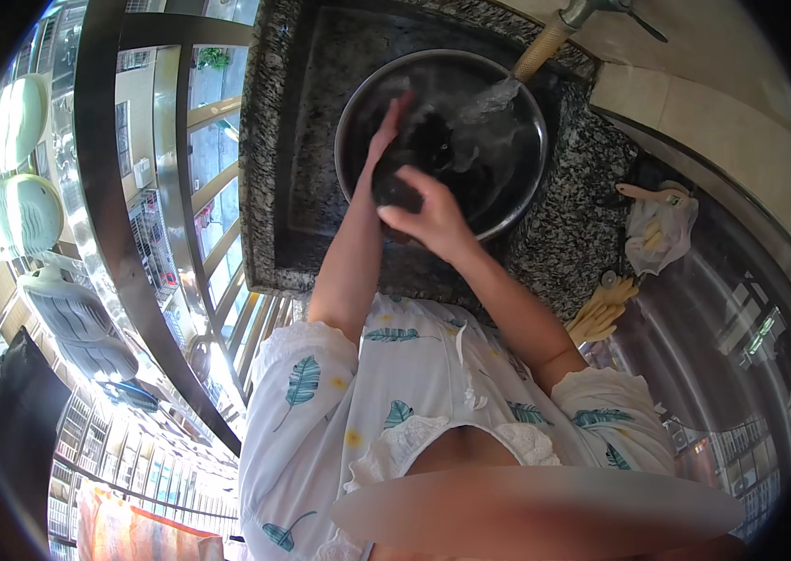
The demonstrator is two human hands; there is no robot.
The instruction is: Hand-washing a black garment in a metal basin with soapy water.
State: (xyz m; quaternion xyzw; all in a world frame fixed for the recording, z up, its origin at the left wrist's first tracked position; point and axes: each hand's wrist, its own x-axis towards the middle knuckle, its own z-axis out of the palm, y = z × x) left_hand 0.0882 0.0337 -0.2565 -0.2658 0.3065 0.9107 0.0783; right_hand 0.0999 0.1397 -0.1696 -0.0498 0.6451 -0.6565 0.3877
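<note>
A round metal basin (539,168) stands in a dark stone sink (290,189) before me. Water (490,102) runs into it from a tap with a ribbed, yellowish spout (542,49). Dark, wet material (399,188), seemingly black cloth, lies in the basin and against my hands. My left hand (390,130) is inside the basin's left side, seen edge-on with the fingers pointing away; the dark material hides its palm. Nearer to me, my right hand (434,214) curves its thumb and fingers around part of the dark material, beside my left wrist.
Speckled granite counter (578,189) borders the sink. At right lie a plastic bag (658,235), a pink-handled brush (648,193) and yellow rubber gloves (602,308). Metal window bars (174,140) rise at left, with pale plastic basins (22,217) beyond them.
</note>
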